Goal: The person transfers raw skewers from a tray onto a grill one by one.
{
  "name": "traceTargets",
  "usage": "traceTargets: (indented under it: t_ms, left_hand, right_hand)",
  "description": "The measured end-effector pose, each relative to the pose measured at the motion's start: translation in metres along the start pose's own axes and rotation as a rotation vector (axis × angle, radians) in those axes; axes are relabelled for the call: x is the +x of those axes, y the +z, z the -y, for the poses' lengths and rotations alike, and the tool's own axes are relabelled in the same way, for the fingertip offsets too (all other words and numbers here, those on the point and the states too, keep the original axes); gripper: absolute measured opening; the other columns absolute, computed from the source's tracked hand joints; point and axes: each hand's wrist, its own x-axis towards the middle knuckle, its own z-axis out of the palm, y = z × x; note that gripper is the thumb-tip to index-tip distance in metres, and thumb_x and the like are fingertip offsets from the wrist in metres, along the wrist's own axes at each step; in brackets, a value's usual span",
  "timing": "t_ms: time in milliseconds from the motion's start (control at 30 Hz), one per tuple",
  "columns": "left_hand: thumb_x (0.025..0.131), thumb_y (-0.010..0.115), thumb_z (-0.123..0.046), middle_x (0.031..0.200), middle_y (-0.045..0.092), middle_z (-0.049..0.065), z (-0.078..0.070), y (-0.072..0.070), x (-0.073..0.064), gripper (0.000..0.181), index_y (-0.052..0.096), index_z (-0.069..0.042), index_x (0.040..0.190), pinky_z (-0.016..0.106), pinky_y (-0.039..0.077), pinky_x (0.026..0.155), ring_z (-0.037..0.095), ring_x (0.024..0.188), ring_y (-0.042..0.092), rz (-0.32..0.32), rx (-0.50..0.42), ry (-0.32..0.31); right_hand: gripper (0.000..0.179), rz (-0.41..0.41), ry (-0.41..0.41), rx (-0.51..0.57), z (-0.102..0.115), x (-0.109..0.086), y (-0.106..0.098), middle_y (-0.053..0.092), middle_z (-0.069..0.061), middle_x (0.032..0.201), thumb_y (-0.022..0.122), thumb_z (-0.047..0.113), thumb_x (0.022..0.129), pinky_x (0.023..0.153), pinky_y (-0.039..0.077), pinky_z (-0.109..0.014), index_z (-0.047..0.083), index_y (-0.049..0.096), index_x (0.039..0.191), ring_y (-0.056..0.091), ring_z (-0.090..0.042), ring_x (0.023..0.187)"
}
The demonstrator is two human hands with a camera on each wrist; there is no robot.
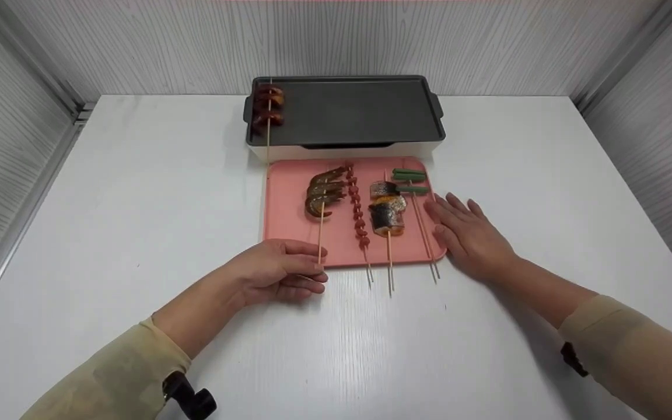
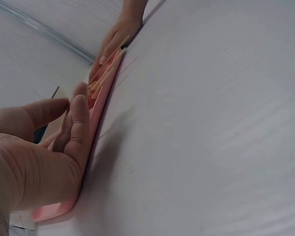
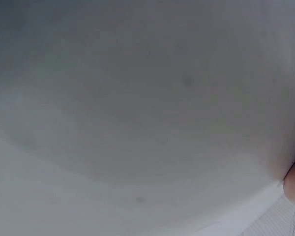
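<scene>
My left hand (image 1: 286,271) pinches the stick end of a shrimp skewer (image 1: 324,192) between thumb and fingers, at the front edge of a pink tray (image 1: 286,227). The shrimp lie over the tray's left half. At the tray's right edge my right hand (image 1: 470,236) rests with straight fingers touching the rim. Between the hands lie a skewer of small red pieces (image 1: 357,210), a fish skewer (image 1: 387,216) and a skewer with green pieces (image 1: 410,175). The left wrist view shows the left hand (image 2: 44,142) side-on; the right wrist view shows mostly blurred table.
A dark grill plate (image 1: 347,111) on a white base stands directly behind the tray. One skewer of brown glazed pieces (image 1: 269,105) lies along its left end, the stick reaching past the front edge. Wood-grain panels (image 1: 336,44) enclose the white table (image 1: 137,192) at the back and sides.
</scene>
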Motion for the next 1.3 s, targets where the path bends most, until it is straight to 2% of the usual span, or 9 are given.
traceTargets:
  t_ms: [267, 667, 900, 1300]
  left_hand:
    - [0.103, 0.07, -0.006, 0.099, 0.079, 0.013, -0.001, -0.001, 0.0, 0.047, 0.057, 0.003, 0.146, 0.027, 0.064, 0.071, 0.018, 0.082, 0.079, 0.019, 0.016, 0.032]
    - [0.102, 0.07, -0.005, 0.099, 0.08, 0.014, 0.001, -0.004, -0.003, 0.048, 0.057, 0.001, 0.149, 0.026, 0.064, 0.072, 0.017, 0.083, 0.079, 0.013, 0.014, 0.034]
    - [0.103, 0.068, -0.002, 0.097, 0.08, 0.013, 0.003, -0.006, -0.004, 0.049, 0.055, 0.004, 0.15, 0.025, 0.063, 0.071, 0.016, 0.081, 0.078, 0.027, 0.011, 0.039]
    - [0.098, 0.073, 0.002, 0.098, 0.079, 0.016, 0.004, -0.01, -0.013, 0.054, 0.057, 0.002, 0.149, 0.024, 0.063, 0.068, 0.016, 0.078, 0.078, 0.04, -0.001, 0.025]
  right_hand:
    - [0.057, 0.0, -0.001, -0.003, 0.001, 0.0, -0.001, 0.036, -0.006, 0.17, 0.039, 0.038, 0.116, 0.13, 0.01, -0.059, 0.013, 0.036, 0.166, 0.021, -0.033, 0.161]
    - [0.058, 0.0, 0.004, -0.007, 0.003, -0.001, -0.001, 0.036, -0.006, 0.17, 0.039, 0.04, 0.115, 0.13, 0.011, -0.059, 0.013, 0.036, 0.166, 0.021, -0.033, 0.161]
    - [0.057, 0.007, 0.002, -0.008, -0.002, 0.0, -0.001, 0.035, -0.005, 0.17, 0.039, 0.038, 0.116, 0.13, 0.009, -0.058, 0.013, 0.035, 0.166, 0.021, -0.032, 0.161]
    - [0.058, 0.003, 0.004, -0.011, 0.0, 0.0, 0.0, 0.035, -0.006, 0.17, 0.038, 0.04, 0.116, 0.13, 0.01, -0.058, 0.013, 0.035, 0.166, 0.021, -0.033, 0.161]
